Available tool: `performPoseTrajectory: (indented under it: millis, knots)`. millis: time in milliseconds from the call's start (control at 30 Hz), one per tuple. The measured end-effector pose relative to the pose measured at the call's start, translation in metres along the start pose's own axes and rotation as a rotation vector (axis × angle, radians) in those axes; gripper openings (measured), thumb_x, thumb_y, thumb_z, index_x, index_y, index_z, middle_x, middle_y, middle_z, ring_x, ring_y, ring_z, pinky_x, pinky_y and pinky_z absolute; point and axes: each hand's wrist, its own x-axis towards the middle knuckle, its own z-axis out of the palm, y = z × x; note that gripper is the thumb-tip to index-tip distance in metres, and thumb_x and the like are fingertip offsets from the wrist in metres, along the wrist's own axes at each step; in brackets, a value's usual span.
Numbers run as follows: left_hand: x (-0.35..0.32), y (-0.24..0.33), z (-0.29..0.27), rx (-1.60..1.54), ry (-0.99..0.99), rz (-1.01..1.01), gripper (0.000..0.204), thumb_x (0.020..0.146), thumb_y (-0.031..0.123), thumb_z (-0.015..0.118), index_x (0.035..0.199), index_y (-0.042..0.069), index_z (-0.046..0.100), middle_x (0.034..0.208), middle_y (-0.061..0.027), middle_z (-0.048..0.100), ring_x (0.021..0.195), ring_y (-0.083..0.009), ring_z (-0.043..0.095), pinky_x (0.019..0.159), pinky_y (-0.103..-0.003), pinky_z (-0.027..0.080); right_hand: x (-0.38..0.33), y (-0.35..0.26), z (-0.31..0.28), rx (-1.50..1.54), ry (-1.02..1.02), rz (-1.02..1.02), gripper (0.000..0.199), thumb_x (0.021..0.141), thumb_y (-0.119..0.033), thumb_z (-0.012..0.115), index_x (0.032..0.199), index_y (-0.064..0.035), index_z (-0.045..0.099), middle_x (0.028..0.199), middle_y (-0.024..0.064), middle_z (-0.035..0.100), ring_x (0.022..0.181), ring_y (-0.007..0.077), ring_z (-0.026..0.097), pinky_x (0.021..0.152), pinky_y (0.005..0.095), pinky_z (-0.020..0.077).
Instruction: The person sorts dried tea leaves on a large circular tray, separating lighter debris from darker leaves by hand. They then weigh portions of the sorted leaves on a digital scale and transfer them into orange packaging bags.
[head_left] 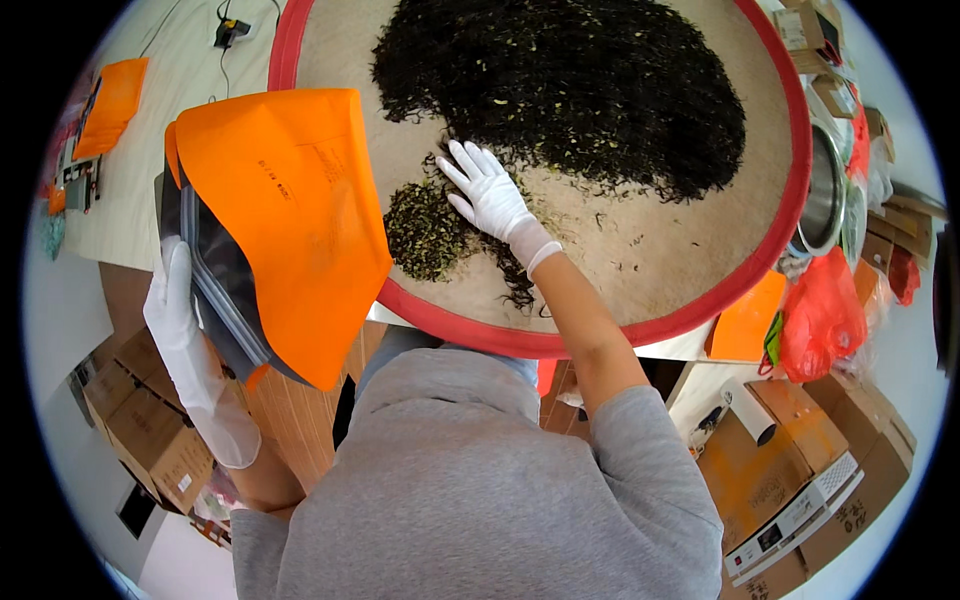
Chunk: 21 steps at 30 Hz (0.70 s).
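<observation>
My left hand (172, 300), in a white glove, grips the edge of a large orange zip bag (300, 220). The bag's dark grey inner side and zip strip show at its gaping mouth. It leans over the left rim of a round, beige-lined tray (640, 270) with a red border. My right hand (490, 195), also gloved, lies palm down with fingers stretched out at the edge of a small heap of greenish broken leaves (425, 235). Farther off on the tray spreads a big pile of dark, dried, twisted leaves (560, 90), flecked with yellow-green.
Another orange bag (112, 105) lies on the pale table at far left, near a black plug with cables (230, 32). Right of the tray stand a metal pot (822, 190) and a red plastic bag (825, 315). Cardboard boxes (150, 420) sit below on the left, with more at lower right.
</observation>
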Motion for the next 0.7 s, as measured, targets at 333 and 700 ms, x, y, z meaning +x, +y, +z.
performPoseTrajectory:
  millis: [333,700]
  knots:
    - [0.005,-0.014,0.006,-0.014,0.092,-0.035,0.037,0.096,0.015,0.060,0.125,-0.008,0.059,0.124,-0.0095,0.061,0.115,-0.0148,0.055,0.103,-0.028,0.038,-0.102,-0.012,-0.036,0.303,-0.222,-0.166,0.051,0.082,-0.010,0.056,0.132,-0.0034,0.052,0.139,0.0176,0.050,0.129,0.0359,0.047,0.111,0.0432,0.0370]
    - [0.007,-0.002,0.011,-0.017,0.016,0.076,0.034,0.098,0.018,0.057,0.121,-0.007,0.061,0.117,-0.0082,0.064,0.108,-0.0134,0.058,0.097,-0.027,0.040,-0.064,0.023,-0.025,0.120,-0.061,0.037,0.058,0.091,-0.020,0.056,0.144,-0.0030,0.038,0.150,0.0198,0.037,0.138,0.0353,0.036,0.117,0.0435,0.0249]
